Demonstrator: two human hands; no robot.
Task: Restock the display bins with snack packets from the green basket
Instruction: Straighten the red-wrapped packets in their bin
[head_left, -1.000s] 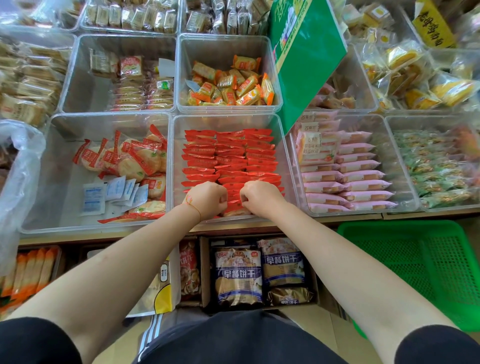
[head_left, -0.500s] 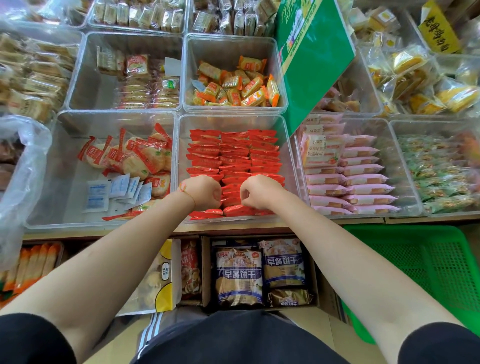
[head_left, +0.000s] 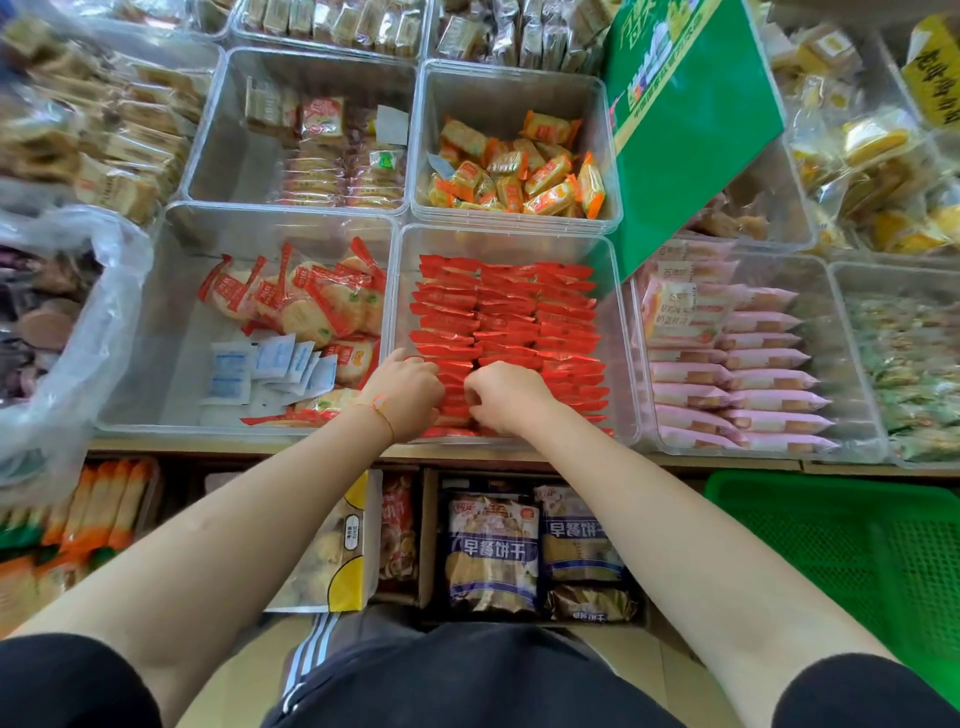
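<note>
1. While both arms reach over the shelf edge, the left hand (head_left: 405, 392) and right hand (head_left: 506, 397) sit side by side at the near end of the clear bin (head_left: 621, 332), fingers curled down into the red packets (head_left: 509, 322).
2. Each hand looks to be pinching packets in the front rows, though the fingertips are hidden among the wrappers.
3. Those red packets stand in tidy rows filling the bin.
4. Down to the right, below the shelf, the green basket (head_left: 841, 540) stands well apart from both hands.
5. Pink packets (head_left: 748, 379) fill the neighbouring bin on the right; round cracker packets (head_left: 311, 301) lie loose in the left one.
</note>
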